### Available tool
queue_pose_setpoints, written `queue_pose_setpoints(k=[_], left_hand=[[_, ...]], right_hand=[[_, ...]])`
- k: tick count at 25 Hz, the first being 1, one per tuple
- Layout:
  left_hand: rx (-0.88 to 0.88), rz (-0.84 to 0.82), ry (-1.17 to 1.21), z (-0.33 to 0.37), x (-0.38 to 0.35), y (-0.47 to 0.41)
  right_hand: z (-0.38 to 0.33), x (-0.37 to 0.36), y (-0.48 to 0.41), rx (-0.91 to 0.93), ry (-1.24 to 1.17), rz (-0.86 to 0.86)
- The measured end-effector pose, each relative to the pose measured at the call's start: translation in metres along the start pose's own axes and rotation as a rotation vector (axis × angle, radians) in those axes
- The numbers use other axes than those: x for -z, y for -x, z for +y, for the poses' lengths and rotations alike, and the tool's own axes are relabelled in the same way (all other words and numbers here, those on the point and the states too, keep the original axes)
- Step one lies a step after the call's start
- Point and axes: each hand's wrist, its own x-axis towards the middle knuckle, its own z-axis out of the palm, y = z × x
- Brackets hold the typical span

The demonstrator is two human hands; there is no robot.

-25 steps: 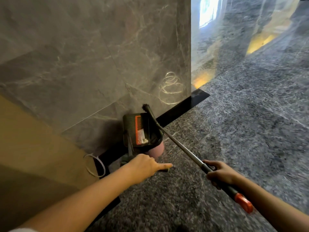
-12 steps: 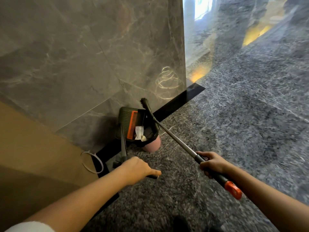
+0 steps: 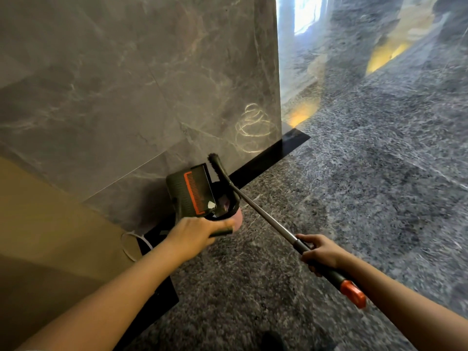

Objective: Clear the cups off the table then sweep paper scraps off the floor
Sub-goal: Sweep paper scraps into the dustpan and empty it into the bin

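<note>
My left hand grips the dark handle of a black dustpan with an orange comb strip, tipped up over a pink bin lined with a black bag by the marble wall. A white paper scrap sits at the pan's lower edge, over the bin's mouth. My right hand grips the broom's metal handle just above its black grip and orange end cap. The broom's black head leans against the wall above the bin.
A grey marble wall fills the left, with a black skirting strip at its foot. A tan panel stands at the lower left, a white cord loop beside it. Speckled dark floor stretches right.
My left hand has raised the dustpan handle and tipped the pan steeper over the bin. The paper scrap has slid down toward the bin's mouth. The broom has barely shifted.
</note>
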Motion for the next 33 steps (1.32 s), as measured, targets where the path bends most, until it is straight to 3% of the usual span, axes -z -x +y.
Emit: queue_pose_setpoints(k=[4,7,14,19,24,33], left_hand=[[0.33,0.401,0.507,-0.036,0.025,-0.003],[0.498,0.648,0.651,-0.071,0.05,0.0],[0.724,0.842,0.945,-0.102,0.077,0.019],[0.572,0.862,1.028,-0.082,0.098,-0.008],[0.29,0.805,1.018,-0.043,0.123,-0.067],[-0.089,0.639,1.083,0.091,0.141,-0.209]], right_hand=[[-0.008,-0.007,0.002,0.006,-0.05,-0.017],[-0.019,-0.008,0.001,0.017,-0.104,-0.009],[-0.035,0.001,0.01,0.027,-0.257,0.052],[-0.033,0.028,0.03,0.025,-0.29,0.164],[-0.026,0.063,0.054,0.027,-0.317,0.326],[0.007,0.139,0.099,0.03,-0.616,0.599]])
